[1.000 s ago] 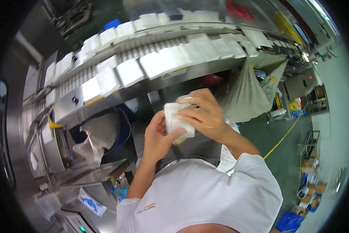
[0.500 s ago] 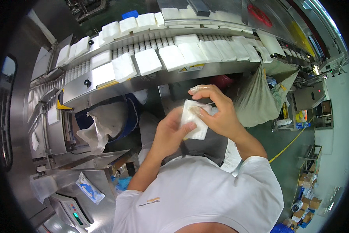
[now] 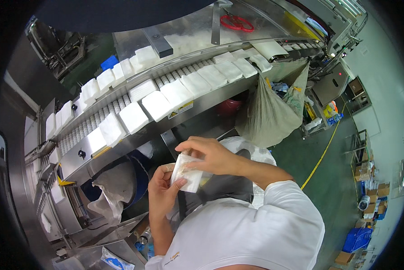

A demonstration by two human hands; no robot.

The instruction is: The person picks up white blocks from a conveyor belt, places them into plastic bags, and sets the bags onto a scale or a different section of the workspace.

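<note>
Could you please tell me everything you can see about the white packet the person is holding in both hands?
The packet is small, flat and roughly rectangular, white inside what looks like a clear, slightly glossy plastic wrap. It is held in front of the person's chest, tilted, below the conveyor. The left hand grips its lower left side with the thumb across the front, and the right hand covers its upper right edge. Nothing else touches it; its far side is hidden.

two hands [image 3: 166, 191], one packet [image 3: 187, 167], roughly twenty conveyor packs [image 3: 156, 105]

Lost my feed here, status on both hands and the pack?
Left hand and right hand both gripping one white tissue pack. Held below the conveyor, apart from it. Nothing in the way.
</note>
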